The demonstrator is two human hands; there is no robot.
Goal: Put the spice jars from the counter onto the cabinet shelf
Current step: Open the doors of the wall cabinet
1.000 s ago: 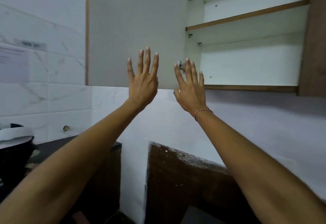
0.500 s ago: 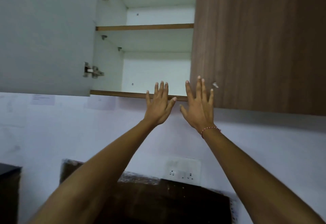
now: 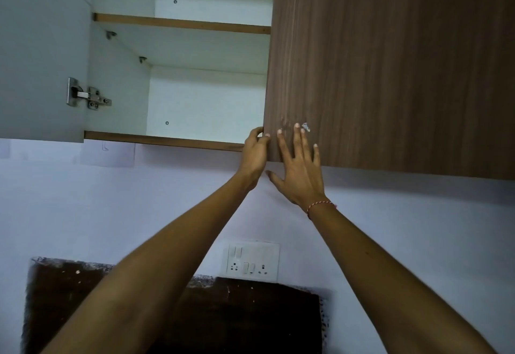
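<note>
At right cabinet door (image 3: 390, 61) bottom-left corner: left hand (image 3: 255, 151) curls round its edge, right hand (image 3: 299, 170) flat, fingers spread. Spice jars not in view; prob light, slick, grip by body

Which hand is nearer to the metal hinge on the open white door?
The left hand. It grips the edge of the brown wooden cabinet door, on the side towards the metal hinge. The right hand lies flat on that door's front, farther right.
</note>
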